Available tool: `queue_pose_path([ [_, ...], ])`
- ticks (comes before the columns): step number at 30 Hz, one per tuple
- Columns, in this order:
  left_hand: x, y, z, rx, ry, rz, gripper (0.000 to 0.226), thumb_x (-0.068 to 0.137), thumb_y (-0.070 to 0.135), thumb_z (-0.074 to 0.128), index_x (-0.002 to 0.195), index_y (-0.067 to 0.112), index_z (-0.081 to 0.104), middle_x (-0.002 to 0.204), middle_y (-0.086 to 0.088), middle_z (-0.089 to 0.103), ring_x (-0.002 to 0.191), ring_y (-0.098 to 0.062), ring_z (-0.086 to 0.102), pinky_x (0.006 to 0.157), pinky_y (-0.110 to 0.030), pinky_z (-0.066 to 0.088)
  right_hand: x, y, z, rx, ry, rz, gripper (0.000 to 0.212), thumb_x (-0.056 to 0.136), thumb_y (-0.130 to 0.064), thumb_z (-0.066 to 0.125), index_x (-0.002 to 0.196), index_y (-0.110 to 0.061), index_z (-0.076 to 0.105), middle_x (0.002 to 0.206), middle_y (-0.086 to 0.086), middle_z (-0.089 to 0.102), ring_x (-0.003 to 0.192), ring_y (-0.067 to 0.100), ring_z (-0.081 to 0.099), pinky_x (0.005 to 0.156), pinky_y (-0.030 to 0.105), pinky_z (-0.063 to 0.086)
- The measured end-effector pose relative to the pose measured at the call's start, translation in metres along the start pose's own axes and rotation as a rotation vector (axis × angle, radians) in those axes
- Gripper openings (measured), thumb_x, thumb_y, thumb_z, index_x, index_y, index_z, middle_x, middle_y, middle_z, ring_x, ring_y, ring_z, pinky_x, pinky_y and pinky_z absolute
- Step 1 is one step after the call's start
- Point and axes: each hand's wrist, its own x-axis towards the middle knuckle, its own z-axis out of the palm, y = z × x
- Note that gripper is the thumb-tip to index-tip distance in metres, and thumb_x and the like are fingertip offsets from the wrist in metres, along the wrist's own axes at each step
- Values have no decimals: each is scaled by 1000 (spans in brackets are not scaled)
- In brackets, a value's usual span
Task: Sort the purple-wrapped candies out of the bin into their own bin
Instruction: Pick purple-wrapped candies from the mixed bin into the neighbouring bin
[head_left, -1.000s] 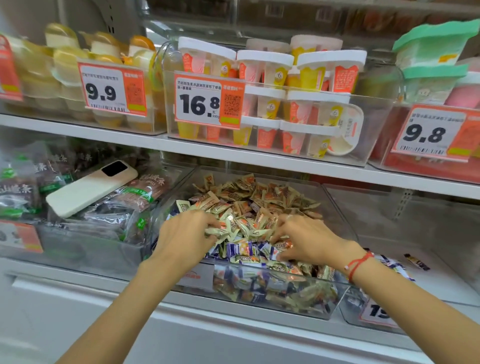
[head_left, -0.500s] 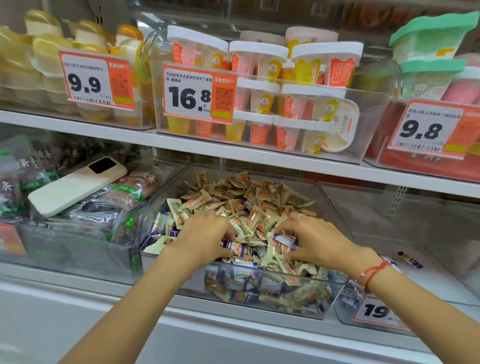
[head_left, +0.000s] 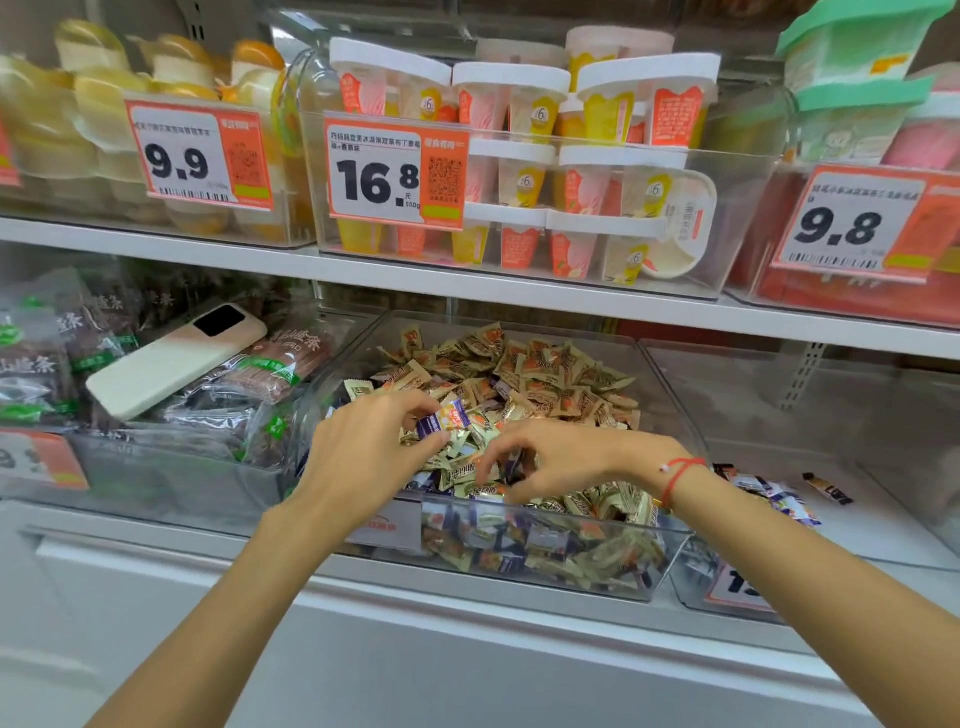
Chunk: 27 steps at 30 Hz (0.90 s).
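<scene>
My left hand (head_left: 363, 457) pinches a purple-wrapped candy (head_left: 441, 420) at its fingertips above the bin (head_left: 670, 561); my right hand (head_left: 561, 457) digs curled fingers among the candies, grip unclear.

White shop shelves (head_left: 519, 291) stood brightly lit, carrying clear tubs of pudding cups (head_left: 524, 156), orange price tags (head_left: 395, 174), and a cream phone (head_left: 171, 358) lying on dark snack packets (head_left: 244, 384).

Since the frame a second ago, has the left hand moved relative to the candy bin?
Yes. The left hand has lifted off the pile in the candy bin, now pinching a purple-wrapped candy above it.
</scene>
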Motion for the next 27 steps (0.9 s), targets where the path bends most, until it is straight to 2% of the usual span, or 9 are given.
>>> queue_pose_path([
  [1, -1, -3, 1, 3, -13, -5, 33, 85, 51, 62, 115, 35, 63, 103, 16, 67, 92, -3, 59, 63, -22, 41, 4, 0, 0, -54, -34, -5, 26, 88, -26, 66, 114, -31, 65, 133, -7, 51, 119, 4, 43, 105, 30, 32],
  [3, -1, -7, 2, 13, -29, -16, 33, 85, 51, 63, 114, 35, 63, 104, 16, 67, 94, -4, 61, 62, -21, 40, 13, -1, 3, -127, -28, -22, 36, 83, -33, 73, 117, -28, 66, 131, -6, 54, 112, 4, 40, 101, 30, 31],
  [7, 1, -7, 2, 29, -55, -32, 31, 86, 48, 63, 115, 35, 63, 101, 16, 65, 81, -4, 54, 56, -20, 36, 24, -1, 10, -267, 199, -61, 29, 83, -30, 73, 106, -15, 67, 102, -2, 64, 93, 13, 56, 84, 28, 41],
  [10, 3, -1, 7, 25, -58, -25, 32, 87, 45, 63, 117, 32, 63, 102, 13, 67, 92, -9, 61, 64, -25, 45, 15, 5, 8, -250, 376, -15, 19, 85, -23, 70, 98, -15, 58, 98, -1, 59, 90, 17, 54, 72, 30, 42],
  [12, 4, 4, 12, 6, -34, -4, 33, 87, 44, 63, 117, 30, 64, 103, 10, 68, 99, -12, 61, 70, -29, 50, 2, 10, 9, -147, 473, -16, 17, 87, -20, 68, 102, -17, 61, 102, -1, 62, 91, 15, 54, 75, 31, 45],
  [17, 7, 29, 24, -17, 58, 64, 36, 91, 51, 53, 117, 28, 62, 106, 9, 63, 96, -12, 55, 71, -32, 49, -53, 19, 13, -34, 773, 7, 20, 89, -28, 66, 109, -27, 66, 101, -18, 63, 88, 0, 53, 71, 15, 39],
  [21, 3, 63, 32, -114, 17, 127, 38, 92, 51, 49, 122, 29, 58, 107, 13, 60, 97, -6, 51, 70, -25, 41, -107, 46, 12, 15, 979, 108, 19, 86, -28, 69, 105, -29, 68, 101, -17, 65, 90, 5, 58, 76, 26, 46],
  [24, 3, 96, 40, -231, -14, 230, 34, 92, 46, 52, 122, 31, 57, 108, 17, 56, 99, -3, 50, 78, -24, 44, -139, 79, 12, -18, 1011, 243, 15, 88, -25, 66, 102, -30, 65, 98, -15, 62, 87, 10, 57, 72, 31, 44],
  [27, 11, 139, 51, -295, -17, 323, 30, 93, 42, 54, 122, 32, 57, 109, 17, 55, 100, -3, 48, 78, -24, 43, -159, 109, 15, -4, 1004, 341, 17, 88, -14, 65, 100, -26, 64, 100, -10, 61, 97, 15, 57, 79, 32, 42],
])
